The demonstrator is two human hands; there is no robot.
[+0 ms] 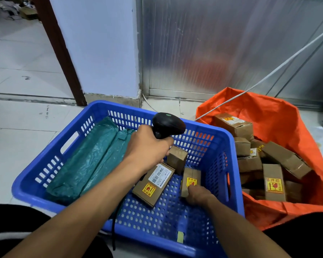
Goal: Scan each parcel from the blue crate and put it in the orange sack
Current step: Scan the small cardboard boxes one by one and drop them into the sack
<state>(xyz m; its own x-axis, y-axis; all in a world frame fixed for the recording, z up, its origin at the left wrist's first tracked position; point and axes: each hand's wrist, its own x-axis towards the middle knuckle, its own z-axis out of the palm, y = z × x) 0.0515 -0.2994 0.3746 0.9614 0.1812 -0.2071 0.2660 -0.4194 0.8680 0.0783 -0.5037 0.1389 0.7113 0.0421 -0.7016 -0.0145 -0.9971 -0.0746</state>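
Here the left hand [147, 144] grips the barcode scanner [168, 124] while the right hand [198, 195] pinches a small cardboard parcel [191, 178] at the blue crate's [35, 185] near right; best turn its label scannerward before the orange sack [280, 116].

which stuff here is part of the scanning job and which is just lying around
Part of the job: blue crate, scanner in left hand, box in right hand, labelled box, green mailers, orange sack.

Lying about: white cable, floor debris.
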